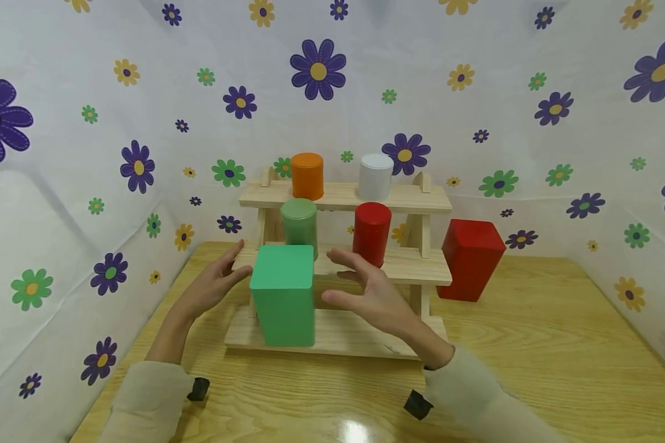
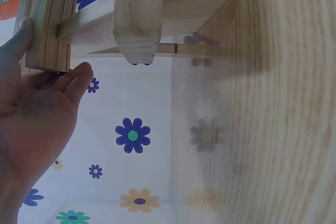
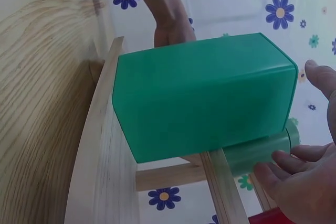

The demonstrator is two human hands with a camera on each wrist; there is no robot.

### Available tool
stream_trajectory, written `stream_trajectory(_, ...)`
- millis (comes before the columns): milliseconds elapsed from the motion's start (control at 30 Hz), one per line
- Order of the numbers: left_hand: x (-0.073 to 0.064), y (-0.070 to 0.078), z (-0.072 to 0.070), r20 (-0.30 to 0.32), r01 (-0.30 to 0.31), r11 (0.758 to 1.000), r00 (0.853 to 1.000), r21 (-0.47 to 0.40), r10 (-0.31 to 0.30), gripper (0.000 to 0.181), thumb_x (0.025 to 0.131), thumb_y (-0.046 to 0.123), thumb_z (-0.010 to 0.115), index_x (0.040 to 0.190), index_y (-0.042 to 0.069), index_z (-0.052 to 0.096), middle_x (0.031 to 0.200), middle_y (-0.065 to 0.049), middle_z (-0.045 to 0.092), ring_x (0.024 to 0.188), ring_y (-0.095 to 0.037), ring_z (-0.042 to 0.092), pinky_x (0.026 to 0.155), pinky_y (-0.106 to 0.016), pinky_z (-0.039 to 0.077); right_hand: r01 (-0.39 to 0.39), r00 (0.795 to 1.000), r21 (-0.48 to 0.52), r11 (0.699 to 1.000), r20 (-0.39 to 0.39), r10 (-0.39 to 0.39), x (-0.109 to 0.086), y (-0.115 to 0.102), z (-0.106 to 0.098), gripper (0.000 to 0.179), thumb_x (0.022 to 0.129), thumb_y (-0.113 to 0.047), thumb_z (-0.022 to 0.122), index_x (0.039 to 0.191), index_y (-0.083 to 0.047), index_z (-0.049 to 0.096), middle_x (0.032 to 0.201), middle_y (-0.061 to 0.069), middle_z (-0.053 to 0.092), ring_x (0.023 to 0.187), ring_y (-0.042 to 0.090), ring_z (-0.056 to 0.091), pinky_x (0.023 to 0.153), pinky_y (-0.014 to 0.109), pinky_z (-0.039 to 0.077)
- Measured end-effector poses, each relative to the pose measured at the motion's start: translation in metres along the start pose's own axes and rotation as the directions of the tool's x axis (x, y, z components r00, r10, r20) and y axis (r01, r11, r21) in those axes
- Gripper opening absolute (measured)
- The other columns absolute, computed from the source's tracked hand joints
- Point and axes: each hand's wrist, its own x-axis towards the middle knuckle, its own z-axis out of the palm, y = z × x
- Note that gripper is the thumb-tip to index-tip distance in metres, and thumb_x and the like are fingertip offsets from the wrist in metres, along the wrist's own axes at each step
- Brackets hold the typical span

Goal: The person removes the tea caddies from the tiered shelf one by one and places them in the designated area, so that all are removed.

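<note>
A tall green box [image 1: 285, 307] stands upright on the bottom tier of a wooden display stand [image 1: 360, 335], left of its middle. My left hand [image 1: 210, 289] holds the left end of the middle shelf [image 2: 50, 30], the thumb over it and the fingers at its end. To the right of the box, my right hand [image 1: 374, 295] is held with fingers spread and nothing in it. Its fingers are before the middle tier, where a light green cylinder [image 1: 299, 218] and a red cylinder [image 1: 372, 231] stand. The box partly hides the light green cylinder.
On the top tier stand an orange cylinder [image 1: 307, 176] and a white cylinder [image 1: 375, 177]. A tall red box [image 1: 471, 258] is on the wooden table [image 1: 532, 357], right of the stand. Flower-patterned cloth [image 1: 343, 117] surrounds the table at the back and sides.
</note>
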Motion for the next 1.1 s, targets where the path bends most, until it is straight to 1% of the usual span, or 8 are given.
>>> stream_trajectory(100,0.000,0.000,0.000,0.001,0.000,1.000,1.000,-0.010,0.000,0.075,0.109,0.037,0.053,0.167,0.014,0.011,0.173,-0.009,0.007,0.155,-0.041,0.016,0.119,-0.061,0.025,0.006,1.000,0.002,1.000,0.003,-0.006,0.005,0.000,0.006,0.079,0.093,-0.026,0.080,0.158,-0.008,0.039,0.160,0.008,0.043,0.143,0.037,0.044,0.115,0.060,0.036)
stream_trajectory(233,0.000,0.000,0.000,0.000,0.002,1.000,1.000,-0.016,-0.002,0.075,0.109,0.036,0.054,0.167,0.014,0.011,0.173,-0.008,0.007,0.155,-0.040,0.016,0.119,-0.061,0.024,0.028,1.000,0.002,1.000,0.005,-0.028,0.012,0.001,0.013,0.083,0.092,-0.029,0.080,0.159,-0.007,0.037,0.161,0.007,0.041,0.145,0.029,0.041,0.116,0.058,0.035)
stream_trajectory(333,-0.001,0.000,0.000,-0.001,0.000,1.000,1.000,-0.009,0.000,0.075,0.109,0.036,0.054,0.167,0.014,0.011,0.172,-0.009,0.007,0.155,-0.041,0.017,0.119,-0.062,0.025,0.044,0.999,0.018,0.999,0.018,-0.044,0.018,0.002,0.018,0.086,0.092,-0.026,0.080,0.160,-0.004,0.034,0.163,0.008,0.038,0.148,0.029,0.037,0.118,0.056,0.033)
stream_trajectory(400,-0.001,0.001,0.000,-0.001,-0.001,1.000,1.000,-0.005,0.001,0.075,0.109,0.036,0.054,0.167,0.014,0.011,0.172,-0.009,0.008,0.155,-0.041,0.017,0.119,-0.062,0.025,0.034,0.999,0.034,0.999,0.028,-0.035,0.020,0.002,0.020,0.089,0.091,-0.027,0.081,0.162,-0.006,0.031,0.164,0.006,0.036,0.148,0.031,0.036,0.117,0.056,0.035)
stream_trajectory(533,0.000,0.001,0.001,-0.004,-0.004,1.000,1.000,0.003,0.004,0.075,0.110,0.036,0.054,0.167,0.014,0.011,0.172,-0.009,0.008,0.155,-0.041,0.016,0.119,-0.061,0.024,0.010,0.999,0.038,0.999,0.041,-0.012,0.024,0.002,0.025,0.095,0.090,-0.033,0.083,0.163,-0.009,0.028,0.163,0.005,0.036,0.146,0.033,0.038,0.115,0.059,0.037)
stream_trajectory(667,0.000,0.001,0.001,-0.010,-0.004,1.000,1.000,0.007,0.004,0.075,0.109,0.036,0.054,0.167,0.014,0.011,0.172,-0.010,0.008,0.154,-0.041,0.017,0.119,-0.062,0.025,0.000,0.999,0.015,1.000,0.038,0.000,0.027,0.001,0.028,0.099,0.088,-0.037,0.084,0.164,-0.009,0.026,0.162,0.007,0.038,0.145,0.032,0.040,0.115,0.058,0.037)
stream_trajectory(1000,-0.001,0.001,0.001,-0.019,0.006,1.000,1.000,0.002,-0.006,0.075,0.109,0.037,0.054,0.167,0.016,0.012,0.172,-0.010,0.009,0.154,-0.041,0.018,0.119,-0.062,0.026,0.004,1.000,0.043,0.999,0.014,-0.005,0.028,0.001,0.035,0.098,0.089,-0.028,0.085,0.164,-0.010,0.025,0.156,0.010,0.043,0.140,0.034,0.046,0.110,0.059,0.043)
stream_trajectory(1100,-0.001,0.001,0.001,-0.021,0.008,1.000,1.000,-0.002,-0.008,0.075,0.109,0.037,0.055,0.167,0.017,0.013,0.172,-0.010,0.010,0.151,-0.039,0.025,0.118,-0.061,0.028,0.008,1.000,0.050,0.999,0.002,-0.008,0.024,0.001,0.034,0.095,0.090,-0.024,0.084,0.164,-0.010,0.026,0.157,0.010,0.043,0.140,0.033,0.046,0.111,0.057,0.043)
